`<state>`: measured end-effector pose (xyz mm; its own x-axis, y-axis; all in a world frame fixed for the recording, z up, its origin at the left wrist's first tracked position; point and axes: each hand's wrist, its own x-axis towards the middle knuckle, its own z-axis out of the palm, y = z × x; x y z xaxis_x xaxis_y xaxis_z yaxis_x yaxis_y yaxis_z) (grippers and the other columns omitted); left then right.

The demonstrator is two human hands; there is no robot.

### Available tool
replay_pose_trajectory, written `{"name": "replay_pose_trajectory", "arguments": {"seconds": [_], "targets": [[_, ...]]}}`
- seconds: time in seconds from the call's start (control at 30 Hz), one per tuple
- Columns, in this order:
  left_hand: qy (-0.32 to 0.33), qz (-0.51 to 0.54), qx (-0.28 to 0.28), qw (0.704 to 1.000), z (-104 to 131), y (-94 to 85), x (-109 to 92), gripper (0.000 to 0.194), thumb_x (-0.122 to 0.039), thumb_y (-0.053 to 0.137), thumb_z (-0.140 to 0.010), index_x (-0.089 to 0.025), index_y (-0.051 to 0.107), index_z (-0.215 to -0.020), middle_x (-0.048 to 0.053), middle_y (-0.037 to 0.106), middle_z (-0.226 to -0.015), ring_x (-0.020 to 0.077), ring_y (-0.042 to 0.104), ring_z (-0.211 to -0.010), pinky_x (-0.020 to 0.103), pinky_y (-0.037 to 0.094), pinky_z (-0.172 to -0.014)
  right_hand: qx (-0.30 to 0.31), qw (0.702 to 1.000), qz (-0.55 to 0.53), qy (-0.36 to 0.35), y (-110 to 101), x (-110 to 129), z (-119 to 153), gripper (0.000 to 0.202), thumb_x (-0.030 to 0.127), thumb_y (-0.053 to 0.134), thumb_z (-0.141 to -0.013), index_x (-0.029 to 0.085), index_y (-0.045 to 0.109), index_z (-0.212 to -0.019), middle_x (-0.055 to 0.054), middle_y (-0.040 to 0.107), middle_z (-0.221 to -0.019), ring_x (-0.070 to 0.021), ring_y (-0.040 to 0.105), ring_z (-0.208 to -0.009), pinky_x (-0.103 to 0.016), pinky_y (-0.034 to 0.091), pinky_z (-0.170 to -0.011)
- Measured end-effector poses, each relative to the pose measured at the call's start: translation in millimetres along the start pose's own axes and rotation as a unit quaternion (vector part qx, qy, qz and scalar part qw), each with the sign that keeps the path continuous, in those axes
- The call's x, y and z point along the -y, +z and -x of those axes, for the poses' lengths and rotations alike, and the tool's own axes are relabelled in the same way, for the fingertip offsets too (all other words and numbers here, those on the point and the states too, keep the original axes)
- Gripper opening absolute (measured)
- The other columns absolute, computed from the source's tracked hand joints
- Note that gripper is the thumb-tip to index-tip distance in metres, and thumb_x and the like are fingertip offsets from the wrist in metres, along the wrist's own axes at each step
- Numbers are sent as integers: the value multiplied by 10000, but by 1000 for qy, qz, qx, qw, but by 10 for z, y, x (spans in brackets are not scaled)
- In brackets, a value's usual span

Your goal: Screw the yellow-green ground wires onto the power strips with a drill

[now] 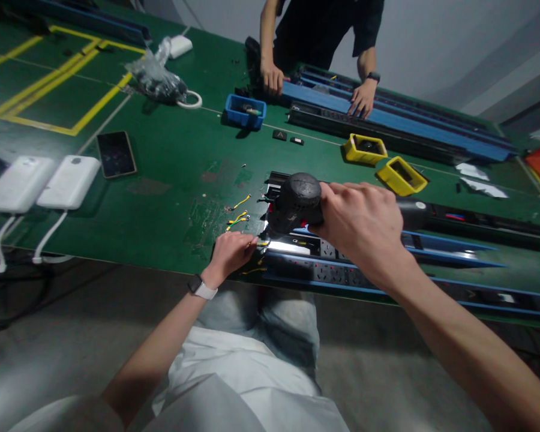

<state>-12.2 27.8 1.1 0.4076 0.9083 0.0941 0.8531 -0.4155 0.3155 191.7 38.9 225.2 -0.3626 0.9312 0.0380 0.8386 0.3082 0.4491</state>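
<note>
My right hand is wrapped round a black power tool, whose head is over the left ends of the long black and blue strips. Close to the tool, my left hand pinches a short yellow-green wire at the end of one strip. Black socket strips with blue edges lie under and beside the tool. More yellow-green wires with metal ends lie just beyond my left hand. The tool's tip is hidden from view.
Across the green table, a person's hands rest on a long blue profile. Nearby are a blue bin, yellow bins, a phone, white adapters and a plastic bag of parts.
</note>
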Motion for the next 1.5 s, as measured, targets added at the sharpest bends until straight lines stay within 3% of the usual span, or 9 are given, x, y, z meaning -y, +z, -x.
{"name": "replay_pose_trajectory", "arguments": {"seconds": [0.97, 1.33, 1.5], "targets": [[-6, -19, 11, 1000, -18, 6, 0, 404, -392, 397, -986, -189, 660, -757, 74, 635, -692, 182, 596, -670, 279, 278, -583, 3, 1000, 5, 7, 3, -3, 22, 202, 291, 552, -801, 169, 613, -950, -111, 704, -840, -211, 632, -775, -296, 254, -628], [-13, -19, 44, 999, -31, -13, 17, 323, -412, 485, -949, -196, 673, -800, 63, 653, -728, 171, 610, -697, 261, 302, -583, 16, 1000, -1, 6, -23, 2, 12, 202, 303, 547, -814, 176, 607, -958, -110, 710, -862, -216, 631, -784, -296, 250, -629], [-5, -15, 30, 999, -21, -14, 4, 361, -381, 422, -976, -186, 659, -785, 70, 640, -711, 172, 599, -680, 268, 303, -589, 12, 1000, 9, 1, -6, -4, 7, 197, 301, 558, -807, 183, 604, -957, -102, 709, -859, -213, 630, -788, -298, 235, -621]]}}
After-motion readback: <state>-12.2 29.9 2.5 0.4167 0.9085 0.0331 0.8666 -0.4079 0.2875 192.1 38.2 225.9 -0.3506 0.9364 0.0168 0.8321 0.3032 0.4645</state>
